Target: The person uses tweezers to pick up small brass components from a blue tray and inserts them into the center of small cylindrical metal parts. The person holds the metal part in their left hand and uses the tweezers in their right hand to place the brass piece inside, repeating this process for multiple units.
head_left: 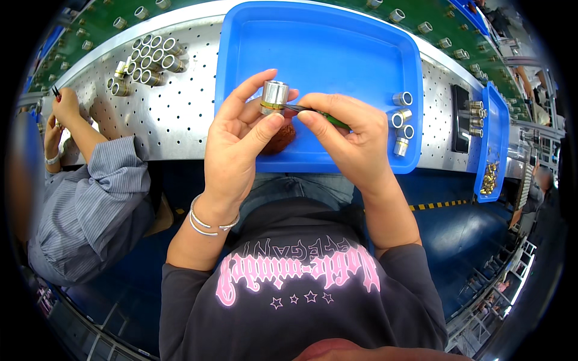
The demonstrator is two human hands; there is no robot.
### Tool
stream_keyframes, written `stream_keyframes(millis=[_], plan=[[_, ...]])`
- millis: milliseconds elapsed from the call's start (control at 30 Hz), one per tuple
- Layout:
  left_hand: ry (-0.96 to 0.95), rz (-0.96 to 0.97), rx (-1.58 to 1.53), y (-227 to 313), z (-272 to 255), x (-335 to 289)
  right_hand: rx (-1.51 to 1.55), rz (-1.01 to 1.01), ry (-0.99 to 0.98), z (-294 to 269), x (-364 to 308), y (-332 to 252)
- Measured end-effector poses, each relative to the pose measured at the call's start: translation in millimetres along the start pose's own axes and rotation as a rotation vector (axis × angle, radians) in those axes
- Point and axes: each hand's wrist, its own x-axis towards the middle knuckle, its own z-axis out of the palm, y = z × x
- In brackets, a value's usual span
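My left hand (238, 129) pinches a short silvery metal sleeve (275, 93) between thumb and fingers, above the near side of a blue tray (319, 36). A gold-coloured band rings the sleeve's lower part. In my right hand (355, 129) is a slim tool with a green handle (335, 122) and a dark, narrow tip. That tip meets the sleeve at the gold band. Under my hands a reddish-brown tangled clump (280, 140) lies in the tray, partly hidden by my left hand. Several similar metal cylinders (402, 115) rest along the tray's right side.
Several metal sleeves (153, 57) stand grouped on the perforated metal table (195, 108) at left. Beside them, a co-worker's hand (66, 107) holds a black-tipped tool. A black scale-like device (460, 117) and a smaller blue tray (495, 144) with small brass parts lie right. A green belt (337, 5) carries more cylinders.
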Motion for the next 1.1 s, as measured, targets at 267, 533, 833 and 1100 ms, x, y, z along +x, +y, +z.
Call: stream_keyframes(millis=[267, 533, 833, 1100], plan=[[0.006, 0.047, 0.122, 1, -3, 1, -0.119, 0.105, 0.003, -8, 7, -13], [-0.030, 0.338, 0.708, 7, -13, 9, 0.135, 0.187, -0.215, -9, 34, -11], [0.429, 0.654, 1.657, 33, -97, 52, -0.216, 0.092, -0.108, 6, 161, 66], [0.537, 0.582, 1.805, 37, -118, 65, -0.465, 0.205, -0.074, 36, 207, 90]])
